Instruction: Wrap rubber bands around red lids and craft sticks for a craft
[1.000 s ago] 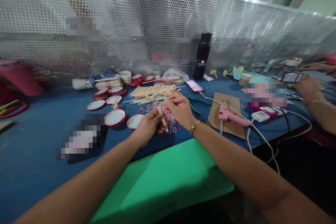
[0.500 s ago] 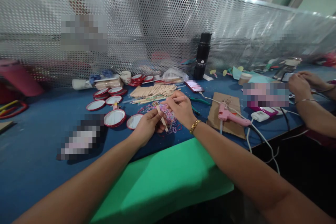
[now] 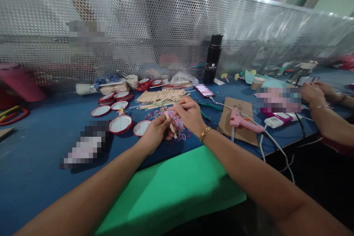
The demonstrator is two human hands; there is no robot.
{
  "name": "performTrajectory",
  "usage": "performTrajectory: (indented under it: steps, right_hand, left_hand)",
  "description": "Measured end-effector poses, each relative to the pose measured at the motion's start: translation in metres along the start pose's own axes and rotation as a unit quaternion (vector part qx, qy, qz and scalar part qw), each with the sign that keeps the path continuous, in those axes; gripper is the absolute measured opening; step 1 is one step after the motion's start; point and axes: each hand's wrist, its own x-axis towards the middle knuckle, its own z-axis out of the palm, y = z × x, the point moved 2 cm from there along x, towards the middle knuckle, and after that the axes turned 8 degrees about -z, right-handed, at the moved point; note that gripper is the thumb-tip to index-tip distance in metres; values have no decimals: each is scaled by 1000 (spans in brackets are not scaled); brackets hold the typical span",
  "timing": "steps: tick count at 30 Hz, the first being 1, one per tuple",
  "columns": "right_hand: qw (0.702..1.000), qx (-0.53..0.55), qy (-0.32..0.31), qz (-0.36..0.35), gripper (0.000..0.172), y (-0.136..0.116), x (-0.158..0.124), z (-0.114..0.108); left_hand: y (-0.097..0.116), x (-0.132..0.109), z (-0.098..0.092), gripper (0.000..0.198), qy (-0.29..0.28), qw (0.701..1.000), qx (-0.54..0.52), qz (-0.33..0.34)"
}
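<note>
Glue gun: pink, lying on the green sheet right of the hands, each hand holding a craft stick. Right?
One thing is off. The head view shows the pink glue gun lying on the brown cardboard, not on the green sheet. The rest holds: it is right of the hands, and the left hand and right hand each hold a craft stick.

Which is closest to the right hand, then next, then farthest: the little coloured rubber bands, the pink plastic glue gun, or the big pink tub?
1. little coloured rubber bands: just beneath the right hand.
2. pink plastic glue gun: off to its right.
3. big pink tub: far left, by the mesh.
</note>
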Motion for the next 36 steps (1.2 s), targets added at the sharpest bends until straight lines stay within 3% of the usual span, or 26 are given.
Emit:
performTrajectory:
  steps: [36]
  right_hand:
    - [1000,18,-7,0,24,1,1,0]
  left_hand:
    - [-4,3,0,38,-5,1000,6,4]
